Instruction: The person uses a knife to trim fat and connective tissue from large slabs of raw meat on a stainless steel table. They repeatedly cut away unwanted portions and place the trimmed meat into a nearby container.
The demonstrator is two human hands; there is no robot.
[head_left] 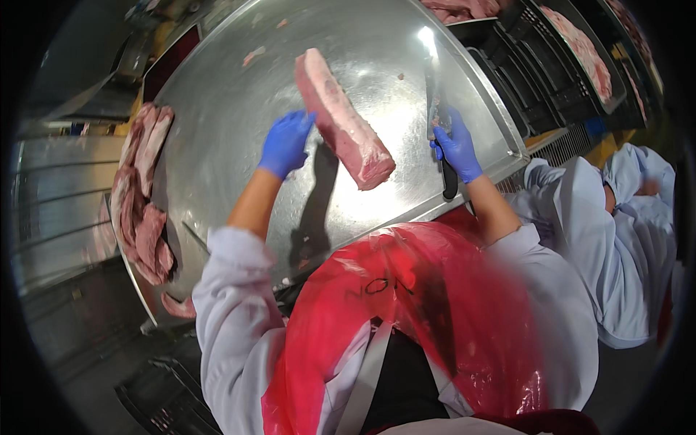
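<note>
A long loin of meat [341,123], pink-red with a pale fat layer along its top, lies slantwise on a wide metal table [217,109]. At its left side is my left hand [285,143] in a blue glove, fingers curled with the tips against the meat; its far side hides any further grip. My right hand [458,148], also gloved in blue, is closed round the black handle of a knife [449,181]. The narrow blade points away from me over the right part of the table, apart from the meat.
Several meat strips [134,188] lie along the table's left edge. Small scraps [254,55] dot the far surface. Black crates [522,61] stand beyond the right edge, near a tray with pale meat [580,51]. A person in a white coat [580,217] is close on my right.
</note>
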